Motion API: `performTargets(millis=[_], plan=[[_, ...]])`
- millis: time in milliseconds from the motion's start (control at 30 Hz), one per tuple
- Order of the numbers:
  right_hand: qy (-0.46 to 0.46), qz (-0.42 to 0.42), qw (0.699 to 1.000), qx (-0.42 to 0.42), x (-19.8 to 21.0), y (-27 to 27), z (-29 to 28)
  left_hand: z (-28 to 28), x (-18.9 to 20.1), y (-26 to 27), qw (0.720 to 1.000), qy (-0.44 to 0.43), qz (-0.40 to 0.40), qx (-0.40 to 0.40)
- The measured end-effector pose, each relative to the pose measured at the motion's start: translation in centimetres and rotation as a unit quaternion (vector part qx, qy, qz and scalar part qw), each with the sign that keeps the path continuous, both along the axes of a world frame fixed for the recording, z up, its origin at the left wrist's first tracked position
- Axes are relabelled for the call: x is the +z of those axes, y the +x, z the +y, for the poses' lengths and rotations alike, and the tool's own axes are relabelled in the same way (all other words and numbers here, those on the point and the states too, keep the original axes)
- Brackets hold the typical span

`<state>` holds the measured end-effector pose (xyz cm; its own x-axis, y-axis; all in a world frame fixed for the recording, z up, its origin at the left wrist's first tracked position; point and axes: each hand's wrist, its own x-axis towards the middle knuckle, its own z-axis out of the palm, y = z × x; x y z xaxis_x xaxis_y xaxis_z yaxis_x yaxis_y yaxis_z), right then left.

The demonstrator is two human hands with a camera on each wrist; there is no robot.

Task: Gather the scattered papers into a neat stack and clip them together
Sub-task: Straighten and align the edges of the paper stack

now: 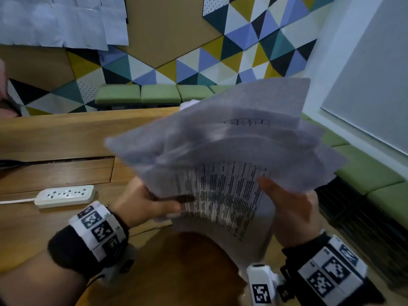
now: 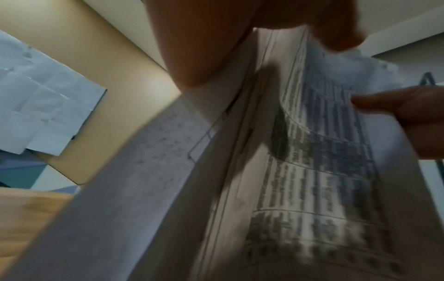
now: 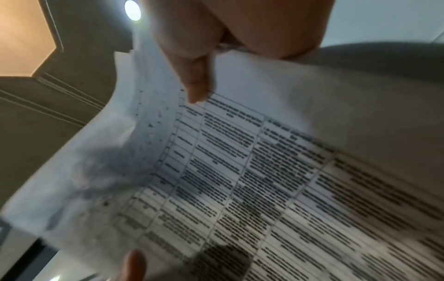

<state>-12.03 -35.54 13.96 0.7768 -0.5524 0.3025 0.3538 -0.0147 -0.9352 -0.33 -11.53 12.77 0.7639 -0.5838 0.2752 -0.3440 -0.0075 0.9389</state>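
Observation:
A loose sheaf of printed papers is lifted off the wooden desk and tilted up toward me, its sheets fanned and uneven. My left hand grips the lower left edge, thumb on the front sheet. My right hand holds the right edge, thumb lying on the printed table. In the left wrist view the papers run edge-on between my fingers. In the right wrist view my thumb presses on the top sheet. No clip shows in any view.
A white power strip lies on the desk at left, beside a recessed wooden panel. Green cushioned benches line the far wall and the right side. More sheets hang on the wall upper left.

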Motion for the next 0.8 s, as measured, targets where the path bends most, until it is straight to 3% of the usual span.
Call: performTargets(millis=[100, 200, 267, 400, 500, 600, 700, 800], plan=[[-0.009, 0.035, 0.998, 0.052, -1.2, 0.2, 0.7, -1.0, -0.2, -1.4, 0.995, 0.029, -0.071, 0.069], [-0.018, 0.071, 0.997, 0.024, -2.5, 0.4, 0.3, -1.8, -0.9, -1.7, 0.995, 0.03, 0.029, 0.086], [-0.025, 0.09, 0.996, -0.013, -2.7, 0.2, -0.3, -2.0, -1.1, -1.7, 0.993, 0.021, 0.045, 0.109], [0.001, 0.005, 1.0, 0.019, -0.3, -0.9, 0.0, -1.0, 0.6, -2.1, 0.986, -0.031, 0.044, 0.155], [-0.038, -0.054, 0.995, 0.068, 1.0, -2.5, -0.3, 0.2, 1.4, -2.2, 0.991, -0.079, 0.057, 0.096], [-0.045, 0.004, 0.994, 0.103, 0.4, -2.6, -0.4, 0.6, 1.1, -2.0, 0.994, -0.073, 0.049, 0.066], [-0.012, 0.041, 0.998, 0.036, -0.4, -1.8, 0.4, -0.4, 0.4, -1.9, 0.994, -0.053, 0.047, 0.088], [0.019, -0.004, 1.0, -0.022, 0.7, -1.5, 1.6, -1.2, 1.1, -2.6, 0.986, -0.095, 0.075, 0.117]])
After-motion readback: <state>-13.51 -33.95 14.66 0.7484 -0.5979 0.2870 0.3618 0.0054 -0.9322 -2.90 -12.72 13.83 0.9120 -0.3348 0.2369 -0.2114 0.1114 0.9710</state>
